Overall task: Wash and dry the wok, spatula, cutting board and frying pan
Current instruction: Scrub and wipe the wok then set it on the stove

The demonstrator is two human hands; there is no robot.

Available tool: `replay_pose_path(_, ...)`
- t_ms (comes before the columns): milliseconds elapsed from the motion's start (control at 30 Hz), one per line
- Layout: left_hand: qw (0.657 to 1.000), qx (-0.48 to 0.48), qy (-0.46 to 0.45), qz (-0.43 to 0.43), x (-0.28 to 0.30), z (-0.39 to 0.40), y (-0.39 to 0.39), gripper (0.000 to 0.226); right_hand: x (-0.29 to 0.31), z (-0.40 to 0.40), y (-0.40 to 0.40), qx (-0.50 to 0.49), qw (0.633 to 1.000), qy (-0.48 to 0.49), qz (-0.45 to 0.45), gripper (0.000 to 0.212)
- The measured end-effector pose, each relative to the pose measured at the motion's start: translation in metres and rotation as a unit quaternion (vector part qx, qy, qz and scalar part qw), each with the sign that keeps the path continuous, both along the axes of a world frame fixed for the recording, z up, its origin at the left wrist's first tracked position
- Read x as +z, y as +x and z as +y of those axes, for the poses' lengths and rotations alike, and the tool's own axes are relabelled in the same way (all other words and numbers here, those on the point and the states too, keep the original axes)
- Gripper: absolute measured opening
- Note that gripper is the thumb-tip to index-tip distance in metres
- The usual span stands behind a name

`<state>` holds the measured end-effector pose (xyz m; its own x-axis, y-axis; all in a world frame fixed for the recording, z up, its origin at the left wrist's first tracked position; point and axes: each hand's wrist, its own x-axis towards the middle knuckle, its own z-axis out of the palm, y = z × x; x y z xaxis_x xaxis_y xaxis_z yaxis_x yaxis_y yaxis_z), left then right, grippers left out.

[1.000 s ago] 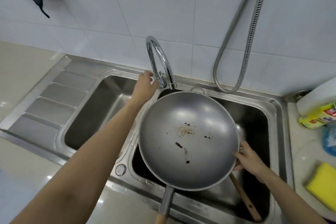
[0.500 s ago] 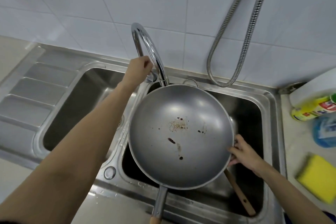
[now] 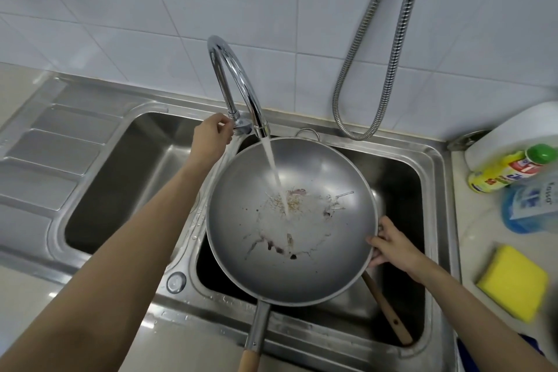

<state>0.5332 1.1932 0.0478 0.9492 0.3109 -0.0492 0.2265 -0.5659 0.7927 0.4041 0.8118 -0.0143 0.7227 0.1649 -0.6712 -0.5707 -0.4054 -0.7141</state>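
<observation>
Wok [image 3: 290, 220] hides spatula blade; only its wooden handle [image 3: 388, 311] shows. Wok's wooden grip [image 3: 249, 361] cut off at bottom edge. Blue bottle [image 3: 531, 205] label blurred. Left hand's [image 3: 211, 137] fingertips obscured behind tap base [image 3: 241, 127].

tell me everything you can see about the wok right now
The wok is a round, grey, matte metal bowl with a metal handle ending in a wooden grip, plus a small loop handle at its far rim. It sits tilted over the right sink basin. Tap water pours into its middle, splashing over brown and dark residue. The right hand holds its right rim.
</observation>
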Motion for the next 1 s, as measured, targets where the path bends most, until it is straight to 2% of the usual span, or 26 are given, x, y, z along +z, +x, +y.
replay_pose_path(200,0.996,0.032,-0.073,0.027,-0.001,-0.004,0.003,0.01,0.001,0.0,-0.001,0.004,1.0,0.003,0.003,0.028)
replay_pose_path(433,0.991,0.052,-0.117,0.04,-0.004,-0.004,0.006,0.007,0.002,0.001,0.0,0.006,1.0,0.001,0.008,0.031)
replay_pose_path(1000,0.987,0.052,-0.128,0.081,-0.016,0.004,0.003,0.008,0.001,-0.001,0.002,0.013,1.0,0.007,0.016,0.031)
